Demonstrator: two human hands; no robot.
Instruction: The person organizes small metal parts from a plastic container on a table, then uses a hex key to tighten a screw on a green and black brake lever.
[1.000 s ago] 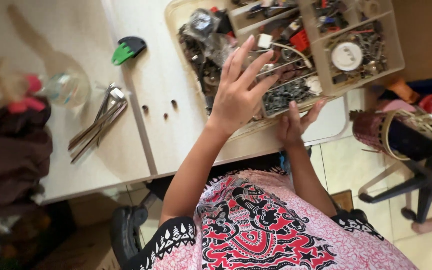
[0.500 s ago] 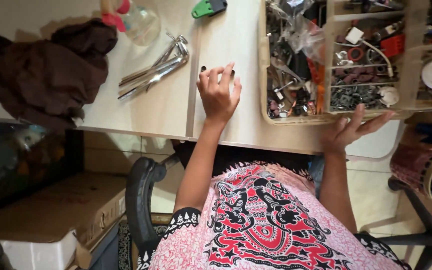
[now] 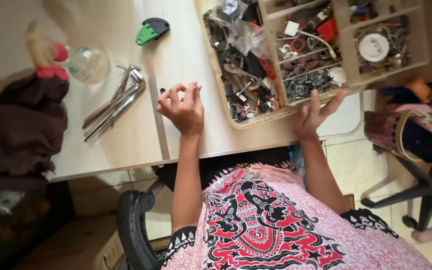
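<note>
- The left hand [image 3: 182, 107] hovers over the pale wooden table [image 3: 126, 145], fingers curled; whether it pinches anything cannot be told.
- The right hand [image 3: 312, 116] lies open, grasping nothing, against the near edge of the beige compartmented plastic parts tray [image 3: 271, 116].
- A bundle of metal hex keys [image 3: 116, 100] lies left of it.

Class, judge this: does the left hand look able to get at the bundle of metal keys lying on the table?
Probably yes: the left hand rests beside the metal keys, with bare table between.
</note>
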